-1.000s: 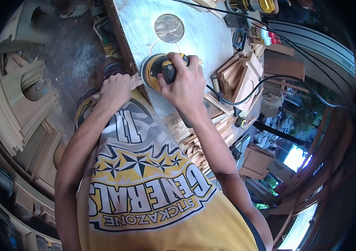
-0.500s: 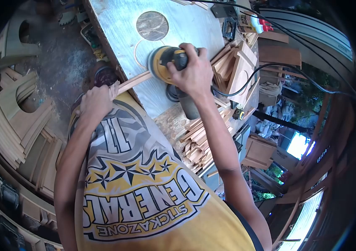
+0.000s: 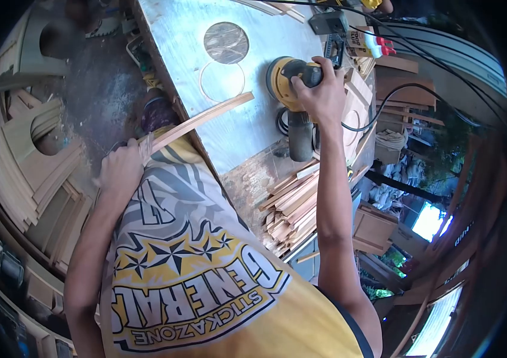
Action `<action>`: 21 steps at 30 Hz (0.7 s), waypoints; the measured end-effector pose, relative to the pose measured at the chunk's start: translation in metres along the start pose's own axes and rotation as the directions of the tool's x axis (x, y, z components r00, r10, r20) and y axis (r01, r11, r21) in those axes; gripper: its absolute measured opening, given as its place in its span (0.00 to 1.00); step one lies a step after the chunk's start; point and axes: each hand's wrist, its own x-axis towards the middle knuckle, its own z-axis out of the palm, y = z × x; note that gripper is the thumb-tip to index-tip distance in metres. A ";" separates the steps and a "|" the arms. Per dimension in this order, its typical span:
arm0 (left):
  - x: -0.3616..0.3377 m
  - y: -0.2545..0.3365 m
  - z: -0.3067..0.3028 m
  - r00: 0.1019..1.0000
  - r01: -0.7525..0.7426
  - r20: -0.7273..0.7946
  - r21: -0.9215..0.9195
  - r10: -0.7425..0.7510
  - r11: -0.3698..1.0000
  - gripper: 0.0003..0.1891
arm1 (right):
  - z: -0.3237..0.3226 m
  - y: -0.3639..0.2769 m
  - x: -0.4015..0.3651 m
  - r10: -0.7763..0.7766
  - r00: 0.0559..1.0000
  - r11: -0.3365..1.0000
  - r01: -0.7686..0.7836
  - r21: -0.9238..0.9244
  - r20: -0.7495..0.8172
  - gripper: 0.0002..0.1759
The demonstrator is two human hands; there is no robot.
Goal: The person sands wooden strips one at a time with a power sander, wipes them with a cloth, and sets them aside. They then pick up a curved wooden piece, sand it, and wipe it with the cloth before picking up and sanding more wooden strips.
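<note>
My right hand (image 3: pixel 323 98) is wrapped round the head of a yellow and black sander (image 3: pixel 286 82), whose round pad faces left, with a dark dust canister (image 3: pixel 300 140) below it. My left hand (image 3: pixel 123 169) is closed round the near end of a narrow wooden strip (image 3: pixel 203 119). The strip's far end lies over a pale board (image 3: pixel 241 132), just under a thin wooden ring (image 3: pixel 201 82). A gap now separates the strip from the sander. Above the ring, the board has a round hole (image 3: pixel 226 43).
Stacked wood strips (image 3: pixel 292 206) lie at the bench's near right. Glue bottles (image 3: pixel 368 45) stand at the back right. Black cables cross the upper right. Curved wood pieces (image 3: pixel 27 179) are piled at the left. Part of another person (image 3: pixel 386 6) shows at the top.
The sander has moved right with my right hand, off the strip. My left hand has shifted slightly left and down. More of the strip and the whole ring now show.
</note>
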 end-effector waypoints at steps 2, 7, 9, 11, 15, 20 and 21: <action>-0.001 0.001 0.002 1.000 0.015 0.001 0.006 -0.015 1.000 0.08 | -0.004 -0.006 -0.006 -0.054 0.998 0.998 0.054 0.012 -0.025 0.36; 0.017 0.013 0.009 1.000 0.004 0.012 -0.055 -0.003 0.998 0.09 | 0.008 -0.030 -0.024 -0.077 0.994 0.996 0.073 0.050 0.078 0.35; 0.032 0.023 0.014 0.999 0.004 0.054 -0.086 0.001 0.996 0.11 | 0.016 -0.039 -0.031 -0.060 0.994 0.996 0.053 0.067 0.096 0.33; 0.039 0.030 0.009 0.997 0.003 0.071 -0.095 0.003 0.995 0.12 | 0.019 -0.053 -0.040 -0.086 0.990 0.995 0.081 0.051 0.108 0.32; 0.046 0.042 0.007 0.994 0.009 0.107 -0.113 0.003 0.994 0.12 | 0.015 -0.093 -0.076 -0.204 0.965 0.979 0.199 0.049 0.165 0.29; 0.050 0.049 0.000 0.991 -0.006 0.129 -0.141 0.024 0.990 0.12 | 0.013 -0.109 -0.089 -0.241 0.948 0.970 0.230 0.074 0.208 0.28; 0.052 0.047 0.003 0.990 0.003 0.138 -0.142 0.017 0.990 0.12 | 0.021 -0.094 -0.080 -0.299 0.947 0.954 0.292 0.076 0.118 0.27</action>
